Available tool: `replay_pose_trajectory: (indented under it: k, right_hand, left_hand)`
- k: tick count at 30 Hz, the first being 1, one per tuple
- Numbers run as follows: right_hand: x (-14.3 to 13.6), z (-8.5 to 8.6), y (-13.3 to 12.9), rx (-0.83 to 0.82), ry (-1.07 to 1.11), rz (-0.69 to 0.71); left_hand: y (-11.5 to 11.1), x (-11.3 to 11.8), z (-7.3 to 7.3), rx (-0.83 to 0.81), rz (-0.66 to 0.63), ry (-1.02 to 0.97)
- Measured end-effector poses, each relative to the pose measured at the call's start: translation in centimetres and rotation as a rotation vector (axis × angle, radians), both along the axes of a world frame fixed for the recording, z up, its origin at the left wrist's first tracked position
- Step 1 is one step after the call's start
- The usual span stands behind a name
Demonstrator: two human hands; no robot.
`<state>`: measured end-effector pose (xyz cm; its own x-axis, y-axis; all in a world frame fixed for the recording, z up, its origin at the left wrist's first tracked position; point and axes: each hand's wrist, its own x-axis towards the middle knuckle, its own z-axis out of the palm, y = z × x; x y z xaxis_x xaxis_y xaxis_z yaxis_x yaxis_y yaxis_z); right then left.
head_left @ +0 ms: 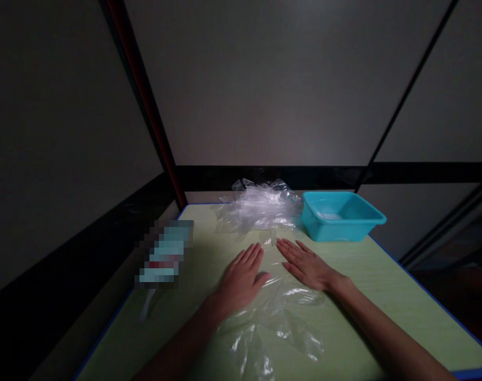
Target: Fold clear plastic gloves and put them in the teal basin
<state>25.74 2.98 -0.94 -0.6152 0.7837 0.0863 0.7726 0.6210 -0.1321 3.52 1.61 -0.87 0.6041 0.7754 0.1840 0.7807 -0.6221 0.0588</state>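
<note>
A clear plastic bag (278,307) lies spread on the table, creased toward the near edge and flatter between my hands. My left hand (243,275) rests palm down at the bag's left side, fingers stretched forward and thumb pointing right. Across from it, my right hand (304,263) lies flat at the bag's right side, its fingers angled to the far left. Neither hand grips anything. Just beyond my fingertips sits a loose heap of crumpled clear plastic bags (260,206).
A turquoise plastic basin (344,219) stands at the far right of the pale green table (201,238), with something whitish inside. Toward the left edge, a pixelated object (167,254) cannot be made out. Dark-banded panels (272,106) rise behind the table.
</note>
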Motion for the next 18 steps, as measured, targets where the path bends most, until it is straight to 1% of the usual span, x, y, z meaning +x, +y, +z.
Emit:
replay_pose_trajectory:
  k: [5,8,11,18]
  right_hand:
    - [0.0,-0.1,0.0,-0.006,0.007,-0.003]
    - [0.3,0.0,0.2,-0.007,0.012,-0.008]
    - [0.6,0.0,0.7,-0.005,0.001,-0.043]
    - [1.5,-0.3,1.8,0.013,0.011,-0.088]
  left_hand:
    - [-0.1,-2.8,-0.1,-0.013,0.025,0.023]
    - [-0.3,-3.8,-0.1,-0.009,0.044,0.028]
    - [-0.5,-4.1,-0.2,0.005,0.065,0.027]
    - [-0.9,-3.2,-0.8,0.05,0.125,-0.001]
